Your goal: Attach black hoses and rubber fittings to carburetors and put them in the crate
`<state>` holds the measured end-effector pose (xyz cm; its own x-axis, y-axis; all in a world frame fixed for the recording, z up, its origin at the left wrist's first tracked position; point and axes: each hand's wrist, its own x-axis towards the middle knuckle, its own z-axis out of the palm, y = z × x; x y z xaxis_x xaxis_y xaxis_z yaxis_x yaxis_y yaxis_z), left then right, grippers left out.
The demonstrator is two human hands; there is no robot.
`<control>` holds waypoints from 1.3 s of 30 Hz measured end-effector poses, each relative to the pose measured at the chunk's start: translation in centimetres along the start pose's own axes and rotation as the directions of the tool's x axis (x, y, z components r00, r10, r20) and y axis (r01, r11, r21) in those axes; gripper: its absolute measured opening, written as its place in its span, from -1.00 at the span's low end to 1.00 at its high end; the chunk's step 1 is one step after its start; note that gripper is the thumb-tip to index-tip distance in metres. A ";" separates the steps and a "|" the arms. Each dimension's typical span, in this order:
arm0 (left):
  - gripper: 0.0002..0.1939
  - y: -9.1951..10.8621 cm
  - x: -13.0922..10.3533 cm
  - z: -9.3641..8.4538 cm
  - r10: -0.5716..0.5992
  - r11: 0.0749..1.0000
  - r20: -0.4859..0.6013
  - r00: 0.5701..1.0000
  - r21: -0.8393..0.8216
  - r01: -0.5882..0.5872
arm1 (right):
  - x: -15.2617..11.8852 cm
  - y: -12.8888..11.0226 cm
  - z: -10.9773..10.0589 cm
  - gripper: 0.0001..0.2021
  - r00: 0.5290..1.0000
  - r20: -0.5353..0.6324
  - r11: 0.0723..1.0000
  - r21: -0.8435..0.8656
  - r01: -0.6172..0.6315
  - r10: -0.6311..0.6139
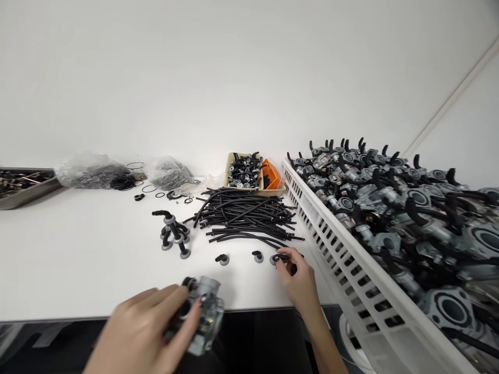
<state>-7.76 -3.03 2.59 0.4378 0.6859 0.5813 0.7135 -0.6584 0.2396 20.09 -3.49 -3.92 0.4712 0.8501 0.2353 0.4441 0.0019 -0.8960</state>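
Note:
My left hand (146,330) is closed around a grey metal carburetor (208,317) in front of the table's near edge. My right hand (298,278) pinches a small cap with a black elbow (274,258) at its fingertips, low over the table by the white crate. Two similar elbow caps stand on the table to its left, one at the middle (258,256) and one farther left (223,259). A cluster of such caps (174,234) stands farther left still. Behind them lies a pile of black hoses (244,213).
A white slatted crate (331,228) full of carburetors (417,197) fills the right side. At the back are a cream tray (230,174) of elbow caps, an orange basket (274,175), plastic bags (91,171) and black rings (159,195). A metal tray (29,195) stands far left.

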 end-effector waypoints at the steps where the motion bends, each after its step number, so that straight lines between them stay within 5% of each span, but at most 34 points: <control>1: -0.70 1.3 1.1 0.9 0.106 0.994 0.035 0.994 0.034 -0.108 | 0.0 0.0 0.0 -0.82 1.000 0.006 1.000 0.009 0.008 -0.008; 4: -0.69 4.0 3.4 3.2 0.204 0.968 0.066 0.977 0.134 -0.212 | -0.2 0.0 -0.1 -0.79 0.999 -0.004 0.999 0.026 0.032 -0.031; 14: -0.68 6.4 5.5 6.2 0.060 0.987 0.157 0.986 0.135 -0.082 | 0.1 0.4 0.0 -0.80 0.998 0.000 0.998 -0.020 0.064 -0.064; 21: -0.61 5.5 3.8 7.5 0.070 0.993 -0.181 0.981 -0.080 -0.085 | -0.9 0.9 -0.3 -0.75 0.944 -0.329 0.994 0.097 0.041 -0.007; 25: -0.47 4.7 2.8 9.1 0.067 0.968 -0.306 0.950 -0.209 -0.136 | -1.0 0.6 -0.4 -0.77 0.916 -0.397 0.991 0.137 -0.007 0.061; 32: -0.29 4.1 -0.2 11.9 -0.089 0.843 -0.202 0.975 -0.537 -0.034 | -2.7 1.3 -1.1 -0.62 0.980 -0.195 0.997 0.079 -0.005 0.020; 39: -0.22 4.0 -0.5 10.7 -0.059 0.803 -0.011 0.998 -0.595 0.041 | -5.1 2.5 -3.8 -0.61 0.995 0.079 0.997 0.024 -0.068 0.066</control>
<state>0.70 -2.70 -5.09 0.3887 0.7202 0.5746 0.2656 -0.6848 0.6787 21.69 -9.85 -5.94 0.4376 0.8874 0.1451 0.3927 -0.0434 -0.9186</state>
